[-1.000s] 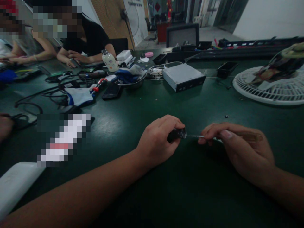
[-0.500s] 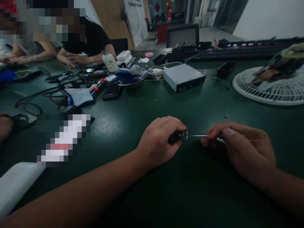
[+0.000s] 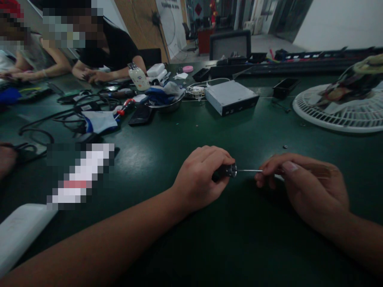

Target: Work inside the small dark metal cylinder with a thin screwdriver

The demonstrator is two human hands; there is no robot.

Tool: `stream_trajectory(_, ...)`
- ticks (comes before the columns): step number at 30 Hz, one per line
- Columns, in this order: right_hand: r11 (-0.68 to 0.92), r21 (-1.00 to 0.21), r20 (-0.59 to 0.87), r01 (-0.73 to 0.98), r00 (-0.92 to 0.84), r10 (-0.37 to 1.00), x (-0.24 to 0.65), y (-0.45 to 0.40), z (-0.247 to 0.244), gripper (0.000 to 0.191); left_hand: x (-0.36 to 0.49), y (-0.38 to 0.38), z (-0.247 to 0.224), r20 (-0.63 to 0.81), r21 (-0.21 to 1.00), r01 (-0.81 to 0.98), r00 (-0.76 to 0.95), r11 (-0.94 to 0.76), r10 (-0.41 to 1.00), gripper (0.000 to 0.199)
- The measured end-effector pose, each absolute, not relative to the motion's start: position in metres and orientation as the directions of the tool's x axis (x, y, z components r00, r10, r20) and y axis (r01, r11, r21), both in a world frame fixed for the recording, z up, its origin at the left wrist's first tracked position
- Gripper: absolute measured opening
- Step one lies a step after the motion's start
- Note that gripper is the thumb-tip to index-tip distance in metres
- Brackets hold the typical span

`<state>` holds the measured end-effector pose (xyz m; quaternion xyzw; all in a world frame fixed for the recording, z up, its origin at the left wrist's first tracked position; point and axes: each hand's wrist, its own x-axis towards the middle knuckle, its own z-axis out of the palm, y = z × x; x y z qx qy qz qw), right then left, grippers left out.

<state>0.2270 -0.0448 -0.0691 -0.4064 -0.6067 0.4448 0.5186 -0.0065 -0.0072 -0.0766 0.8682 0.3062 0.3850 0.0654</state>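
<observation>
Black cylinder [image 3: 222, 172] (in left hand [image 3: 199, 175]) meets metal shaft [image 3: 249, 170] in right hand [image 3: 314, 189].

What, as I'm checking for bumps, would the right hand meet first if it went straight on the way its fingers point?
Most likely the dark round piece in the left hand, along the line of the thin metal rod in the right hand, though exact depth is unclear.

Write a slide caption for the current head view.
Left grip on a dark cylindrical part, right grip on a slim metal-shafted tool that meets the part's end, over a dark green table.
</observation>
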Motion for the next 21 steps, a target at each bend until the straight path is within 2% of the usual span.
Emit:
stream_trajectory(3, 0.27, -0.962, 0.264, 0.04, -0.11, 0.958, 0.2266, -0.0451, -0.0691, 0.026, -0.0061, -0.0074, -0.0766, 0.622, 0.351, 0.491, 0.514, -0.797, 0.591, 0.025)
stream_trajectory(9, 0.284, -0.959, 0.273, 0.021, -0.216, 0.937, 0.2309, -0.0452, -0.0709, 0.026, -0.0052, -0.007, -0.0759, 0.611, 0.354, 0.5, 0.516, -0.79, 0.6, 0.023)
stream_trajectory(14, 0.259, -0.965, 0.251, 0.047, -0.125, 0.96, 0.228, -0.0451, -0.0697, 0.027, -0.0062, -0.0072, -0.0756, 0.607, 0.352, 0.489, 0.53, -0.798, 0.592, 0.022)
stream_trajectory(18, 0.273, -0.962, 0.269, -0.012, -0.198, 0.942, 0.2281, -0.0451, -0.0695, 0.024, -0.0063, -0.0068, -0.076, 0.608, 0.359, 0.502, 0.514, -0.787, 0.606, 0.024)
stream_trajectory(21, 0.259, -0.966, 0.25, 0.007, -0.231, 0.94, 0.2298, -0.0449, -0.0704, 0.026, -0.0056, -0.0067, -0.0761, 0.601, 0.361, 0.495, 0.524, -0.79, 0.604, 0.024)
